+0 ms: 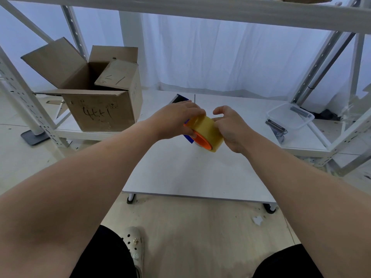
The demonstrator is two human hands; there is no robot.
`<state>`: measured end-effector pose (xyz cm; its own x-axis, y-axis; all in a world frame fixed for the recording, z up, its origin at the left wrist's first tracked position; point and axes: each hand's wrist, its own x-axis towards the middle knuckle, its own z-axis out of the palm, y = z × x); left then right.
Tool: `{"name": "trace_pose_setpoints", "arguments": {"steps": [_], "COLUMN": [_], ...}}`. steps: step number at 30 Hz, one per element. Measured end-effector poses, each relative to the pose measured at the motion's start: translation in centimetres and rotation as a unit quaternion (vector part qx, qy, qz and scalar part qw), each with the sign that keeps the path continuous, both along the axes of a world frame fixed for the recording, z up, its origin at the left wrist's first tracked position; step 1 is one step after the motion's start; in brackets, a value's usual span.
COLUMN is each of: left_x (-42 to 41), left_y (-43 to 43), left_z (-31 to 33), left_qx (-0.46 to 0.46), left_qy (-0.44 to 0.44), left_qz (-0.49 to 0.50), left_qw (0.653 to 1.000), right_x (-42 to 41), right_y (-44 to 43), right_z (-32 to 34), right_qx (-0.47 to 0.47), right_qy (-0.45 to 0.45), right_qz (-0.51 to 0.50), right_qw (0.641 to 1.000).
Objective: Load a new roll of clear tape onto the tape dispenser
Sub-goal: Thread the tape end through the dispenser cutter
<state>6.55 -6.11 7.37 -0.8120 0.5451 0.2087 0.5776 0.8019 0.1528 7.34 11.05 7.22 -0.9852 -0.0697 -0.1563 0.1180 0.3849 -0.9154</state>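
A yellowish roll of clear tape (207, 134) with an orange core is held above the low white table (192, 173). My left hand (176, 120) grips the blue tape dispenser (181, 99) from above; its serrated end sticks out behind the hand and a blue corner shows below the roll. The roll sits against the dispenser's side. My right hand (230, 127) is closed on the right side of the roll, fingers curled over its top edge. How the roll sits on the dispenser hub is hidden by the hands.
An open cardboard box (96, 91) stands on the low shelf at the left. A clear plastic tub (289, 117) with a metal part beside it lies at the right. White rack posts stand on both sides, a shelf board overhead.
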Motion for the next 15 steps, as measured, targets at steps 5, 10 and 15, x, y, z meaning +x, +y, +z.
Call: {"name": "trace_pose_setpoints", "arguments": {"steps": [5, 10, 15], "left_x": [0.04, 0.05, -0.25], "left_y": [-0.31, -0.14, -0.11], "left_z": [-0.31, -0.33, -0.14], "left_qx": [-0.001, -0.009, 0.007], "left_qy": [-0.034, -0.030, -0.014], "left_qz": [0.007, 0.002, 0.005], "left_qw": [0.999, 0.999, 1.000], "right_x": [0.17, 0.15, 0.16], "right_y": [-0.10, -0.32, 0.07], "right_z": [0.20, 0.11, 0.07], "right_qx": [-0.064, -0.009, 0.003], "right_qy": [-0.021, -0.012, 0.006], "right_qz": [-0.001, 0.001, 0.007], "right_qw": [0.998, 1.000, 1.000]}}
